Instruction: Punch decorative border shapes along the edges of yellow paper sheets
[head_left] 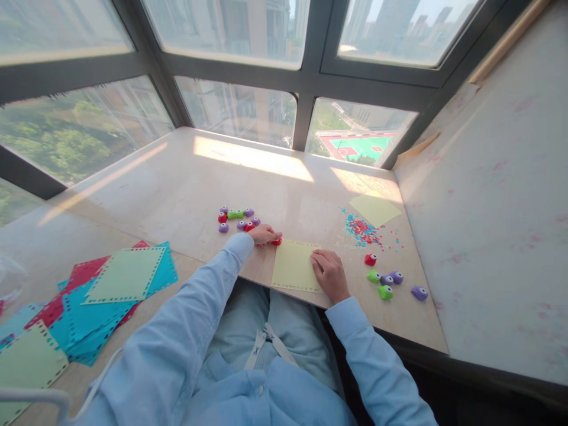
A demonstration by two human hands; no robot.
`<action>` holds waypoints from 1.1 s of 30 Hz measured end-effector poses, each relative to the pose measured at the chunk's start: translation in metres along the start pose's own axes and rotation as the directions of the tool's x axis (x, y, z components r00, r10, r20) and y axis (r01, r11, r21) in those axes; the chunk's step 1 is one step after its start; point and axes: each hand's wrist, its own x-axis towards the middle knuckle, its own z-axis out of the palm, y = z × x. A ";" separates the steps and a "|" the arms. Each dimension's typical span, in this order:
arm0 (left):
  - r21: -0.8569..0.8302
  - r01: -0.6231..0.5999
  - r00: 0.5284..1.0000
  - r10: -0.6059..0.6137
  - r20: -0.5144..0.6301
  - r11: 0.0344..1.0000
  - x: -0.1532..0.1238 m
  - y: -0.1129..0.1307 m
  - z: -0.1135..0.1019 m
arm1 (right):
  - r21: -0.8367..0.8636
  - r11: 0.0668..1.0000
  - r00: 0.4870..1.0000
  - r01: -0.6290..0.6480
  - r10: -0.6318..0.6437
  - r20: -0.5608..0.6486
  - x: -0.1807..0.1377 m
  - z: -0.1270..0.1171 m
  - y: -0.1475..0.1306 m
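A pale yellow sheet of paper (293, 267) lies at the table's front edge, with small punched holes along its top. At the sheet's upper left corner my left hand (264, 235) is closed on a small red craft punch (277, 241). My right hand (329, 272) rests on the sheet's right edge, its bent fingers holding the paper; the thumb is hidden. Just beyond my left hand stands a group of small purple, green and red craft punches (239, 213). Right of my right hand are more punches, among them a red one (370, 259) and a purple one (419, 293).
Red and blue paper confetti (362, 229) lies scattered at the right, beside another yellow sheet (377, 208). Overlapping blue, red and pale punched sheets (126, 272) cover the left side. A wall (497, 236) bounds the right; windows (235, 109) stand behind the table.
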 end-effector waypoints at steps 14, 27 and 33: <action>0.111 -0.087 0.973 0.108 -0.202 0.990 -0.002 -0.003 0.023 | -0.032 0.998 0.997 0.049 -0.047 0.060 0.000 -0.002 -0.002; 0.142 -0.028 0.959 0.067 -0.276 0.989 -0.003 -0.001 0.024 | -0.089 0.991 0.993 0.104 -0.099 0.065 -0.003 -0.001 -0.001; 0.143 -0.051 0.941 0.096 -0.325 0.988 -0.007 -0.006 0.025 | -0.121 0.985 0.991 0.125 -0.118 0.071 -0.004 0.000 -0.002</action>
